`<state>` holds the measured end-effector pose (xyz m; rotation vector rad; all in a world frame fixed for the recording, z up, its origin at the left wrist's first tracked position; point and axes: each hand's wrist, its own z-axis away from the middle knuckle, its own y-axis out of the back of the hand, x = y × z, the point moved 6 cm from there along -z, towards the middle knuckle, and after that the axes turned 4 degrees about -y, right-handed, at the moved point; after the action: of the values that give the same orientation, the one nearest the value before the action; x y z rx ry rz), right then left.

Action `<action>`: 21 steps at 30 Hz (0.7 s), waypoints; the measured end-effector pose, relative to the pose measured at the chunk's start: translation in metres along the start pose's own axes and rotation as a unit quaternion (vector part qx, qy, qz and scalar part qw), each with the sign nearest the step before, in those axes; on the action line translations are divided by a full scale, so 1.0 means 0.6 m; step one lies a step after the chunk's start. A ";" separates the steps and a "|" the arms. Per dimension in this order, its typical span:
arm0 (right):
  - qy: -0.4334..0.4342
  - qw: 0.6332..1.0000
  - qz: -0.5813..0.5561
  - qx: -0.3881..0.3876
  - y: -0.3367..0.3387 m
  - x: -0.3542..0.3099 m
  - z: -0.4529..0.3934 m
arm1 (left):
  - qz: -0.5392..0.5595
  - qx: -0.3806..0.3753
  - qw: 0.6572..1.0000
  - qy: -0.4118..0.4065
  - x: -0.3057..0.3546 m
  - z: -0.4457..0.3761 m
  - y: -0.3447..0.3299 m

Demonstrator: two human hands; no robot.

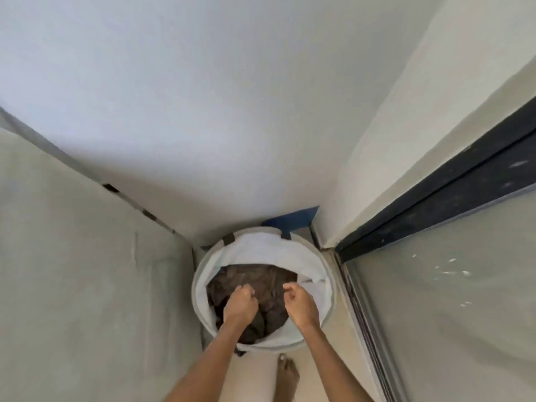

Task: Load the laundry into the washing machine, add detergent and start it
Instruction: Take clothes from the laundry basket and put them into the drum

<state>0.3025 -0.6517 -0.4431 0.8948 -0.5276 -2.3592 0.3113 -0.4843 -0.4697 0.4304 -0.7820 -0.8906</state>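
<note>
— In the corner, between the grey bed (72, 271) and the sliding glass door (435, 285), stands one round laundry hamper (200, 281) with dark laundry (249, 280) heaped inside. How do I lift it well?

— Both hands are over the pile. Your left hand (239, 304) is curled with its fingertips down on the dark cloth; it looks to be gripping a fold, though I cannot tell for sure. Your right hand (298, 303) is curled too, just above the pile near the pale liner (261, 248), and I cannot tell whether it pinches anything.

— So?

— Dig both hands under the bundle, I'd say, gather loose ends, and lift straight up so the soft hamper doesn't tip (its wall looks floppy).

— And the count?

— One hamper, two dark strap handles at its far rim, one heap of laundry (separate garments can't be counted), two hands, one bare foot (287, 375) on the floor, one blue thing (293, 220) behind. No washing machine or detergent in view.
</note>
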 end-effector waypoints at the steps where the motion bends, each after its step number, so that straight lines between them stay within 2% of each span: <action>1: -0.013 1.000 -0.010 -0.016 -0.028 0.023 -0.037 | 0.007 0.010 1.000 0.023 -0.026 -0.034 -0.028; 4: -0.013 0.997 -0.015 -0.068 -0.108 0.063 -0.133 | 0.068 0.075 0.986 0.130 -0.093 -0.126 -0.078; 6: 0.002 0.996 -0.016 -0.089 -0.158 0.082 -0.185 | 0.139 0.135 0.957 0.215 -0.134 -0.180 -0.103; 8: 0.009 0.995 -0.027 -0.099 -0.191 0.095 -0.224 | 0.171 0.182 0.933 0.257 -0.165 -0.222 -0.122; 13: 0.023 0.994 -0.041 -0.101 -0.226 0.117 -0.271 | 0.153 0.246 0.931 0.222 -0.221 -0.273 -0.126; 17: 0.010 0.996 -0.034 -0.084 -0.208 0.117 -0.241 | 0.189 0.281 0.924 0.180 -0.214 -0.212 -0.082; 21: 0.025 0.997 0.003 -0.079 -0.166 0.057 -0.186 | 0.147 0.292 0.931 0.165 -0.161 -0.131 -0.027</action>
<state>0.3234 -0.6143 -0.5904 0.8749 -0.3186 -2.3295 0.3253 -0.4128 -0.5719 0.9339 -0.7645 -0.2753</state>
